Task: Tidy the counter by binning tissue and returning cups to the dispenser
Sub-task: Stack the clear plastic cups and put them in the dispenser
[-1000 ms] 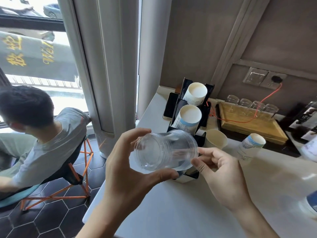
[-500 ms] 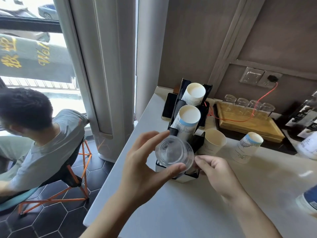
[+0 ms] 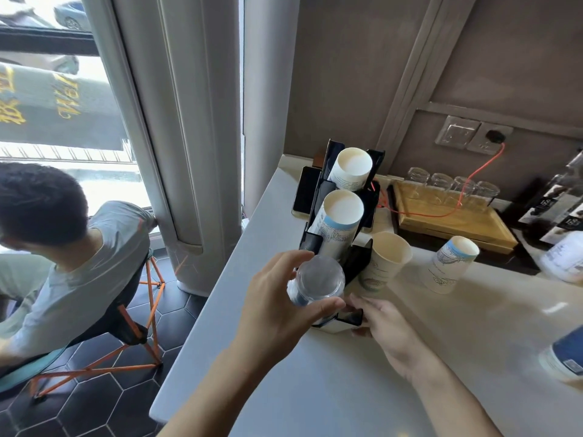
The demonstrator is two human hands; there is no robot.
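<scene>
Since a second before, the clear plastic cup [image 3: 317, 283] had gone from lying sideways in mid-air, well short of the rack, to sitting bottom-out at the lowest slot of the black cup dispenser [image 3: 353, 263], and it looked smaller and lower in view. The left hand [image 3: 277, 313] had travelled forward with it, thumb under the cup's near edge and fingers curled over its top, pinching the cup between them. The right hand [image 3: 383, 329] had dropped from the cup's rim to the dispenser's base, its fingers closed against the lower front corner. Counted: one clear cup in hand; two stacks of paper cups in the dispenser, an upper stack [image 3: 351, 168] and a middle stack [image 3: 339, 216]; two loose paper cups on the counter [image 3: 347, 389], a plain cup [image 3: 383, 263] touching the dispenser's right side and a blue-banded cup [image 3: 451, 266] apart from it; four small glasses [image 3: 451, 189] on a wooden tray [image 3: 448, 220]. The clear cup was transparent and smooth, its round base facing the camera.
</scene>
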